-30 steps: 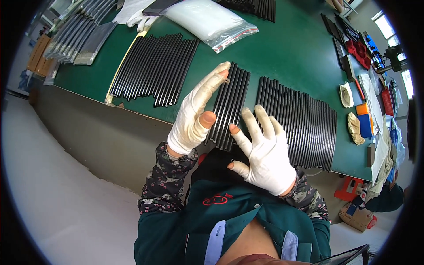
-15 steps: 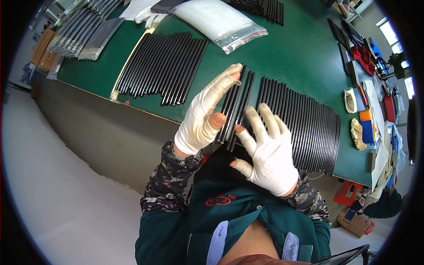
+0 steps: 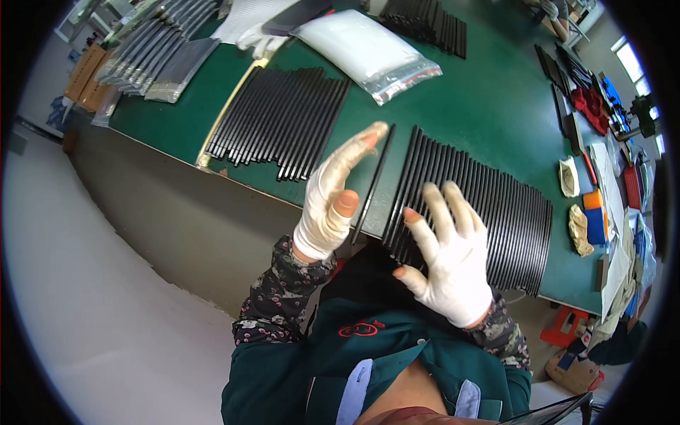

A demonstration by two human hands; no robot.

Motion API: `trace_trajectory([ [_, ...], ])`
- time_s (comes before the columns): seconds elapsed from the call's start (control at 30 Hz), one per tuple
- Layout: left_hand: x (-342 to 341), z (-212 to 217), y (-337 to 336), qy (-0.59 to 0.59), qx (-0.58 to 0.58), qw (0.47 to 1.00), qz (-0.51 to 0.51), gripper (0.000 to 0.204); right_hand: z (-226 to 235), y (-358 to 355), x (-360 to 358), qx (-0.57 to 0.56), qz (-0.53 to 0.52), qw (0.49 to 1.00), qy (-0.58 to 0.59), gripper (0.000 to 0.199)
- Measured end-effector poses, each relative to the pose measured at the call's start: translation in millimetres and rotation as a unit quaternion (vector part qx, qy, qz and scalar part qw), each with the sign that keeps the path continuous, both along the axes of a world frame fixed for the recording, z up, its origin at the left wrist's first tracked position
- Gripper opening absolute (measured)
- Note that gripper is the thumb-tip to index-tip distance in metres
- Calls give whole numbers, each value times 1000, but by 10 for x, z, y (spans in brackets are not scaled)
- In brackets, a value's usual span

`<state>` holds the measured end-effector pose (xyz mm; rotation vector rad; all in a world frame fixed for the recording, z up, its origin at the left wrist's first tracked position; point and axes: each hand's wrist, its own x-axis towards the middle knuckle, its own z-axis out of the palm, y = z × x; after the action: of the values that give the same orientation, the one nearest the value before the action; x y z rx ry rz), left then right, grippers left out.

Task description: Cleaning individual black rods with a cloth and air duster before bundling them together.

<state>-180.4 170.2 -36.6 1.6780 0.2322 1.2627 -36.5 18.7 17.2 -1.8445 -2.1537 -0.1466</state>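
Observation:
My left hand point(image 3: 331, 205), in a white glove with bare fingertips, is held on edge with its fingers stretched out. Close to its right side lies a single thin black rod point(image 3: 374, 184). My right hand point(image 3: 453, 262), gloved the same way, spreads its fingers over the left end of a wide row of black rods point(image 3: 506, 219) at the table's near edge. Whether those fingers touch the rods I cannot tell. Left of my left hand is a second row of black rods point(image 3: 276, 120). Neither hand grips anything.
On the green table point(image 3: 489, 106) lie a white plastic bag point(image 3: 361, 49), another bundle of black rods point(image 3: 425, 28) and bagged rods point(image 3: 152, 64). A yellowish strip point(image 3: 230, 113) borders the left row. Cloths, a red basket point(image 3: 632, 185) and an orange-and-blue block point(image 3: 595, 218) are at the right.
The few rods between my hands have shifted right against the right-hand row, leaving one rod by my left hand. My right hand moved right. The whole view has shifted slightly.

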Motion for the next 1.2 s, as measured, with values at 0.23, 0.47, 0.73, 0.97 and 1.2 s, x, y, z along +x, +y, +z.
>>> trace_trajectory([
  [0.23,-304,207,39,369,270,796,397,26,-102,-455,298,-46,-117,990,-57,67],
  [0.47,-306,82,110,433,319,736,411,24,-240,-480,333,-42,-126,991,-27,66],
  [0.73,-337,282,-114,434,249,823,268,27,-246,-460,361,-41,-123,991,-22,65],
  [0.97,-376,196,189,450,311,729,412,23,-254,-465,347,-39,-126,991,-21,65],
  [1.2,-385,286,5,457,284,783,313,26,-236,-475,344,-46,-130,990,-21,65],
])
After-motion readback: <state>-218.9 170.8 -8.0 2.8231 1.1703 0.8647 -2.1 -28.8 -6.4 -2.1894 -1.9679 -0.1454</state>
